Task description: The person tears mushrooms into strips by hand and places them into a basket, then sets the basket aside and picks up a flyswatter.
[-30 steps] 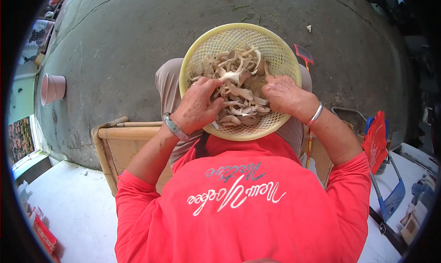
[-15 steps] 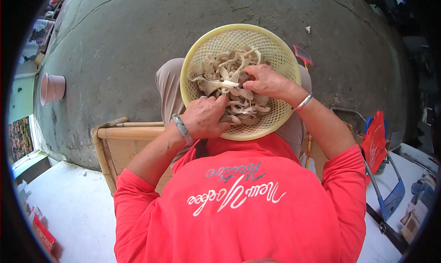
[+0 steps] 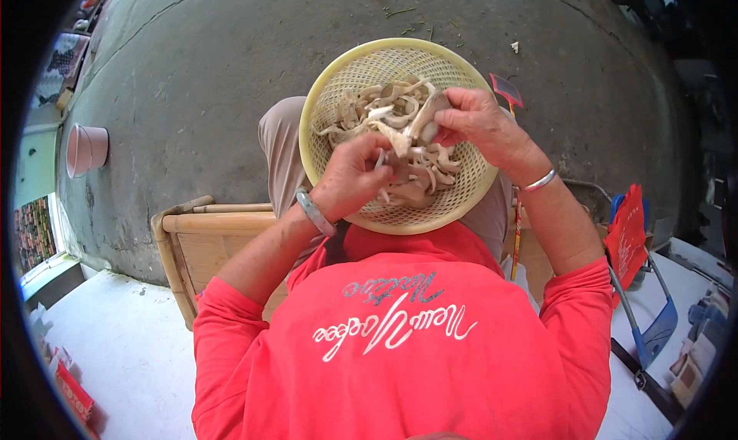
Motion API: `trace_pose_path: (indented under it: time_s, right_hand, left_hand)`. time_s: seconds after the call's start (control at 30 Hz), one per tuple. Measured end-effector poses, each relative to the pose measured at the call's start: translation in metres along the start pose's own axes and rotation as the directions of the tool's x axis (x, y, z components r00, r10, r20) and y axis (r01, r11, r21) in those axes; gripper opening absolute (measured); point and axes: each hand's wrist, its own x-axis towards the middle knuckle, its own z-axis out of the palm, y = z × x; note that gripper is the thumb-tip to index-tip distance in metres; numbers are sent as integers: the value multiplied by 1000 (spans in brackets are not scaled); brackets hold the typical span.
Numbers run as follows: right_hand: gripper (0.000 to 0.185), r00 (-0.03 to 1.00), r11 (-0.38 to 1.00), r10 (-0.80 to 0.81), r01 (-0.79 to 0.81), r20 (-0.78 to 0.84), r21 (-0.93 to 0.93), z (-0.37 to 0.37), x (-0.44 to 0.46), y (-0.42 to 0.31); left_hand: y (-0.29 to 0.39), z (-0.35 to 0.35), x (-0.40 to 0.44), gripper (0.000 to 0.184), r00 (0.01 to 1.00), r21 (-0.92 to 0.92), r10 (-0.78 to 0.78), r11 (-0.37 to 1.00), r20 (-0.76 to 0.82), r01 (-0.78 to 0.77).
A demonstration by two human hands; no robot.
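Observation:
A pale yellow mesh basket (image 3: 327, 67) rests on my lap with a heap of torn oyster mushrooms (image 3: 373, 106) in it. My right hand (image 3: 480, 125) pinches an oyster mushroom (image 3: 427, 121) between thumb and fingers, lifted over the basket's right side. Lower and to the left, my left hand (image 3: 356, 175) is closed, with thumb and fingertips together around a piece of mushroom (image 3: 382, 161). The tip of the right hand's mushroom comes close to my left fingers; whether they touch, I cannot tell.
I sit on a bamboo chair (image 3: 219, 223). A pink bucket (image 3: 88, 149) stands on the concrete floor to the left. At right are a red fly swatter (image 3: 506, 90), a red bag (image 3: 626, 236) and a blue-seated folding chair (image 3: 659, 332). Scraps lie on the floor ahead.
My right hand has risen out of the heap to the right with a mushroom. My left hand has come off the lower left of the heap, moving up and slightly right, its fingers now pinched.

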Motion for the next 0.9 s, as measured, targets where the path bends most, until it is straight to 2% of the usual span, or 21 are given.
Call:
trace_pose_path:
  time_s: [0.07,0.13,0.17,0.2,0.23,0.27,0.33,0.37,0.4,0.47,0.5,0.53,0.6,0.63,0.67,0.73,0.8,0.87,0.9]
  right_hand:
    - [27,998,999,-47,47,-32,-5,-2,-2,-1]
    - [27,985,990,-23,-1,-168,-143,0,-2,-7]
    - [27,985,990,-23,-2,-169,-142,0,-3,-6]
    - [29,987,904,-89,24,-132,-428,0,-4,-5]
    - [32,987,737,-141,53,-77,-674,0,-4,-3]
    - [32,987,738,-140,53,-76,-673,3,-5,3]
    - [38,981,501,-132,190,142,-844,12,-7,16]
    - [44,984,377,-26,172,175,-910,17,-8,20]
    - [44,984,378,-23,172,176,-910,20,-8,20]
    - [49,956,340,180,160,231,-927,24,-8,18]
    - [49,955,341,183,160,232,-926,24,-8,18]
    - [48,952,379,180,165,247,-910,23,-8,17]
    - [49,948,418,178,171,265,-892,21,-6,18]
    - [52,946,442,151,195,286,-876,19,-6,20]
    - [55,944,464,123,219,308,-858,18,-5,22]
    - [56,940,471,135,218,314,-855,18,-2,28]
    - [58,936,481,149,213,319,-851,18,1,31]
    - [65,915,579,193,186,355,-794,17,4,33]
    - [65,915,580,195,184,354,-794,16,4,32]
  left_hand:
    - [0,-5,5,30,999,-64,-31,997,26,33]
    - [3,-6,7,32,995,-121,64,990,-72,-73]
    - [3,-9,7,35,995,-125,58,990,-82,-68]
    - [2,-10,7,35,995,-125,58,990,-81,-68]
    - [0,-10,7,36,990,-135,91,985,-108,-105]
    - [-2,-11,6,36,983,-145,123,979,-137,-142]
    - [1,-9,3,36,985,-94,126,986,-118,-138]
    - [1,-9,1,36,987,-44,131,990,-96,-136]
    - [0,-11,-1,36,987,-45,129,990,-96,-133]
    - [-5,-16,-6,39,1000,335,-13,942,28,3]
    - [17,-14,-11,48,997,513,-40,858,71,-2]
    - [15,-13,-13,48,997,511,-42,859,69,1]
    - [10,-12,-15,60,977,742,74,640,200,-200]
    - [15,-10,-14,70,975,730,-63,674,213,-116]
    - [15,-7,-14,70,975,729,-62,675,212,-116]
    - [15,-1,-13,76,957,780,-177,622,229,-72]
    - [17,5,-11,79,956,777,-199,628,216,-45]
    - [11,8,-9,82,954,773,-221,634,203,-18]
    - [-1,9,-5,84,974,731,-134,681,183,-44]
